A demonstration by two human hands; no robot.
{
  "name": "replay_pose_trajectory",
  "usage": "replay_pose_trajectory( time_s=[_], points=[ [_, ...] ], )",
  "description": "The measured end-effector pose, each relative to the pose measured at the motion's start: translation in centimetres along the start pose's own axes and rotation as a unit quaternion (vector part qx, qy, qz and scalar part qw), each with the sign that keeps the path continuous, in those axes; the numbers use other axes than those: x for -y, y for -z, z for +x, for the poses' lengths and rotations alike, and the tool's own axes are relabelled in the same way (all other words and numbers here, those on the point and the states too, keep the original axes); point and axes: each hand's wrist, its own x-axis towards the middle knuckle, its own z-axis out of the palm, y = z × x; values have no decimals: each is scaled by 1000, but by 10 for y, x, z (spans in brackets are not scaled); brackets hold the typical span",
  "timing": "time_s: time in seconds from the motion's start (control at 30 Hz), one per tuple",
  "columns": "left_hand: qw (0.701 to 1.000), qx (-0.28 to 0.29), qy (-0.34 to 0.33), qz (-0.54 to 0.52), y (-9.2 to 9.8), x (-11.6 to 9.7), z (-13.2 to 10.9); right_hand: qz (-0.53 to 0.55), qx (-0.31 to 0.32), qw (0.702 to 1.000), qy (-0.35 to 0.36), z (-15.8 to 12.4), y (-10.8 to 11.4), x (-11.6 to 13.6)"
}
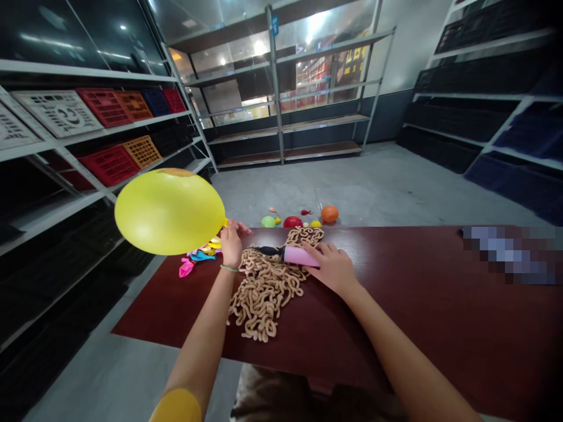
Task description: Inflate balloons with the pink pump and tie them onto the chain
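A large inflated yellow balloon points its neck to the right, and my left hand is closed around that neck. My right hand is closed on the right end of a pink balloon pump with a black front part. The pump lies level, its black end pointing left toward my left hand. Beneath and in front of it spreads a tangled heap of beige cord-like strands. Uninflated balloons in pink, blue and yellow lie on the table just left of my left wrist.
The dark red table carries a blurred-out object at the right. Beyond its far edge, an orange balloon, a red balloon and a green balloon lie on the floor. Shelves with crates stand left.
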Motion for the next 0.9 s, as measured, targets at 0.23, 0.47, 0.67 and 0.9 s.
replay_pose_trajectory(
  time_s=[0.23,0.47,0.67,0.9],
  points=[
    [982,97,151,64,-5,34,-26,14,28,1000,0,1,7,-2],
    [955,177,77,226,10,34,-35,22,10,999,21,4,2,2],
    [970,110,80,203,7,40,-32,28,-14,998,49,3,0,5],
    [907,238,15,348,4,35,-40,32,-98,986,133,11,14,17]
  ],
)
